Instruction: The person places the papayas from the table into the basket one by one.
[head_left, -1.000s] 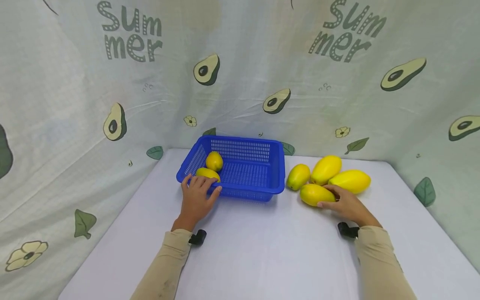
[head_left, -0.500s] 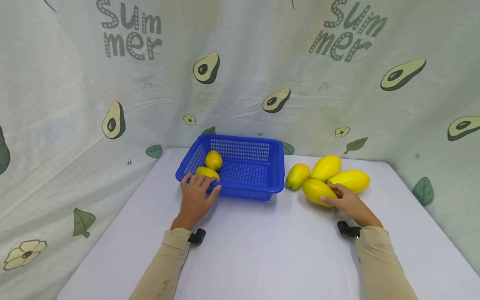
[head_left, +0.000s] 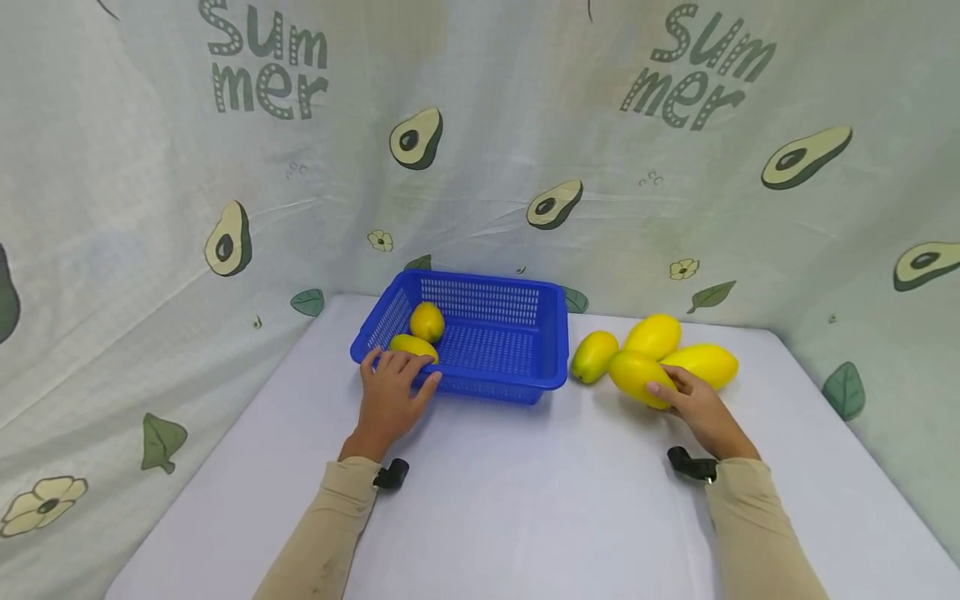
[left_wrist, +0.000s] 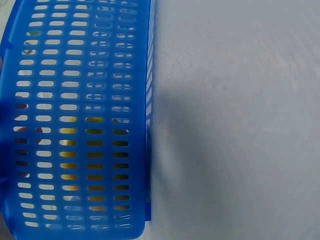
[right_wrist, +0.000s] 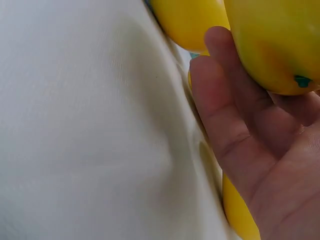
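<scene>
Just lifted the mango-like fruit (head_left: 634, 376), free to move! Pinching with right hand (head_left: 701, 410), gripping blue basket (head_left: 495, 380) with left hand (head_left: 390, 402)

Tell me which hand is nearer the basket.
Left. The left hand is at the basket, its fingers hooked over the near rim. The right hand is apart from it, off to the right, holding a yellow fruit.
</scene>
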